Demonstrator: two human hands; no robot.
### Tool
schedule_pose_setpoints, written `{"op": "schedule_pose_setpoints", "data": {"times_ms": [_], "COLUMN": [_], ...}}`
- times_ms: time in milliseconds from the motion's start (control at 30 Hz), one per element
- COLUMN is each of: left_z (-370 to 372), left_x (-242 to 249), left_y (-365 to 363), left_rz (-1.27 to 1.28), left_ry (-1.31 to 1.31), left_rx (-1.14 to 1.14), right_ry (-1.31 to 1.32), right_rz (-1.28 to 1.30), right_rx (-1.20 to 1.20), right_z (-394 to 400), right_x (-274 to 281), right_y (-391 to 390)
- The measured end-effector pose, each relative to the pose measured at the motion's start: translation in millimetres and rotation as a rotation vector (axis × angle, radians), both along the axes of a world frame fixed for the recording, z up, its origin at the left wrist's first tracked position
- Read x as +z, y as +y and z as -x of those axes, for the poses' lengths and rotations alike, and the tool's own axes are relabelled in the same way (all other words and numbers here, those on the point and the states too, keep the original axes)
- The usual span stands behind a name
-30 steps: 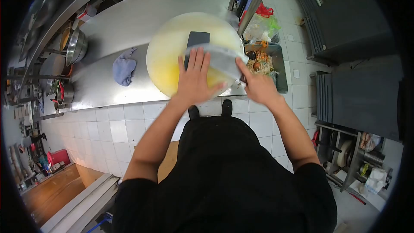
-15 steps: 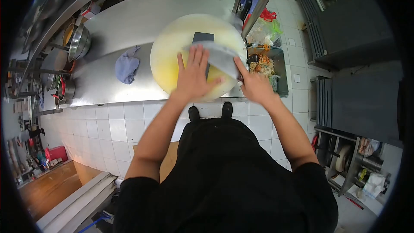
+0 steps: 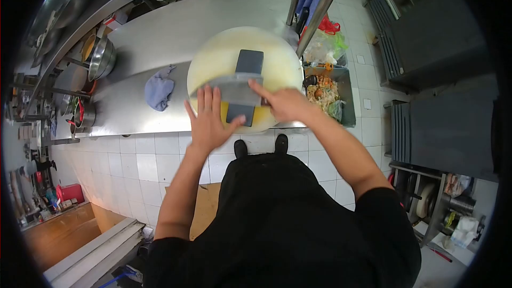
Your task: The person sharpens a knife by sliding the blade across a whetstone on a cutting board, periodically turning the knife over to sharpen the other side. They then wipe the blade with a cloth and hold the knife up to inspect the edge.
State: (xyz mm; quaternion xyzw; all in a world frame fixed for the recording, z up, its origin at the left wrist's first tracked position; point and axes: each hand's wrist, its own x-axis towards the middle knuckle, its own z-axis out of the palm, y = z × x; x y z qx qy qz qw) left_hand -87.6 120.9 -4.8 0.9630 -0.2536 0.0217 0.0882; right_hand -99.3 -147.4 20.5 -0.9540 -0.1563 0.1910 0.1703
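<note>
A broad blade laid across a dark block, two hands on it.
Nearest, the left hand (image 3: 208, 129) is unclenched, fingers spread onto the blade's flat; the right hand (image 3: 290, 105) grips the handle, forefinger along the blade. The broad knife (image 3: 234, 92) has just slid nearer and leftward, so it now crosses the block's middle, I'd judge working a nearer stretch. The dark block (image 3: 250, 62) lies on the round board (image 3: 213, 56), both ends showing. Left of that, a blue cloth (image 3: 159, 90) sits crumpled on the steel counter (image 3: 144, 37), which runs farther back.
</note>
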Motion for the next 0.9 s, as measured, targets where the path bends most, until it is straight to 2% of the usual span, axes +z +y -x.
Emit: {"op": "schedule_pose_setpoints", "data": {"times_ms": [67,133,267,300,333,367,400,433,500,567,667,767,900], "left_z": [-36,-34,67,84,78,78,85,68,5,-30,-1,75,76], "left_x": [5,8,10,14,13,11,8,3,1,5,9,12,12], "left_y": [-15,-17,14,15,13,12,14,11,-2,-15,-6,10,6], "left_rz": [-0.003,0.007,0.021,0.027,0.030,0.020,0.007,-0.006,-0.016,-0.008,0.020,0.005,0.039], "left_ry": [0.013,0.020,0.058,0.093,0.085,0.070,0.063,0.022,-0.031,0.046,0.053,0.015,0.039], "left_rx": [0.035,0.055,0.009,0.034,0.030,0.037,0.050,0.041,0.030,0.096,0.081,0.049,0.078], "right_ry": [-0.016,0.001,0.035,-0.071,-0.180,-0.179,-0.060,0.058,0.037,-0.039,-0.033,0.046,-0.040], "right_rz": [-0.018,-0.075,-0.062,-0.058,-0.051,-0.050,-0.011,0.029,-0.042,-0.050,-0.063,-0.102,0.008], "right_rx": [-0.012,-0.013,0.080,0.139,0.197,0.197,0.176,0.155,0.127,0.061,0.099,0.171,0.193], "right_z": [-29,-30,31,50,56,48,34,18,-24,-46,-26,31,30], "right_x": [4,8,-7,-18,-23,-20,-15,-9,1,-1,0,-9,-17], "right_y": [-4,-7,-4,-1,-1,-2,-2,-3,-7,-10,-10,-6,-5]}}
